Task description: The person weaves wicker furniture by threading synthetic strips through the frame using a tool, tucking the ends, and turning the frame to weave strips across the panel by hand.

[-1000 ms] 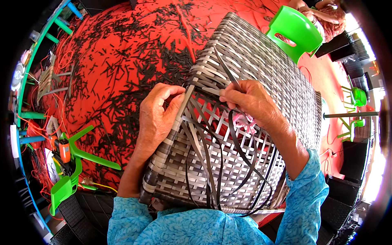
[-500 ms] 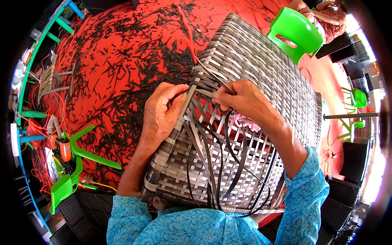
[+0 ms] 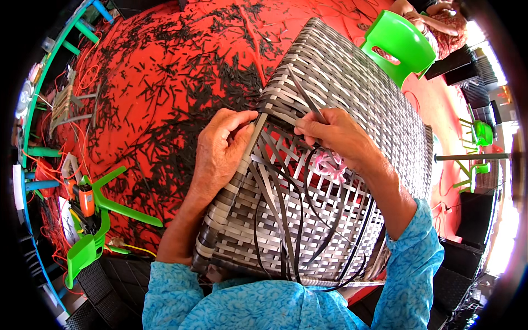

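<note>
A large woven wicker piece [image 3: 352,93] of flat grey-brown plastic strips stands tilted in front of me. Along its near side, a part-open stretch of lattice shows red through the gaps. My left hand [image 3: 223,148] grips the frame edge at the corner, thumb and forefinger pinched around it. Between the thumb and fingers of my right hand [image 3: 341,137] is a dark flat strip [image 3: 305,93], its free end pointing up across the weave. Several loose strips [image 3: 300,220] hang in curves over the lattice below. A pink-and-white item [image 3: 330,166] shows near my right wrist.
Black strip offcuts [image 3: 176,104] litter the red floor covering [image 3: 121,126]. A green chair [image 3: 399,47] stands beyond the weave, near another person [image 3: 445,25]. At left are a tipped green chair [image 3: 99,231], an orange tool [image 3: 86,202] and tangled cords.
My right hand has moved slightly right and down. The strip's free end has swung up and away from the corner, and more of the pink-and-white item shows. My left hand barely moved.
</note>
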A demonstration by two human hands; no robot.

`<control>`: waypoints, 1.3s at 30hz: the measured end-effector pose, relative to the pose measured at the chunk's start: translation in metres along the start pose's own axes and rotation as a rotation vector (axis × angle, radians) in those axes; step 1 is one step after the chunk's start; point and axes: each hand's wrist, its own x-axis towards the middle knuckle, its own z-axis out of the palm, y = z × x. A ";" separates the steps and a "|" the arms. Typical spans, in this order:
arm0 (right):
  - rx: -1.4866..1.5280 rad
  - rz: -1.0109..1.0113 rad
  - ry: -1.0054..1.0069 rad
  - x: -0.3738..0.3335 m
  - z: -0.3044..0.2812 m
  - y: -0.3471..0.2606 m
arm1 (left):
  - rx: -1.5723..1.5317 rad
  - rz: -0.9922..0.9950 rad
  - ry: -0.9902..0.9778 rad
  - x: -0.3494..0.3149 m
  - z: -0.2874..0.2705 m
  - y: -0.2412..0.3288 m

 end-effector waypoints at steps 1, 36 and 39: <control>0.035 -0.011 0.000 0.000 0.000 0.002 | -0.002 0.007 0.001 0.001 0.000 -0.001; -0.272 0.024 -0.050 0.001 0.011 -0.032 | -0.042 -0.037 -0.005 0.001 -0.003 -0.005; -0.298 0.021 -0.067 0.001 0.010 -0.029 | -0.039 -0.037 -0.014 0.000 -0.003 -0.005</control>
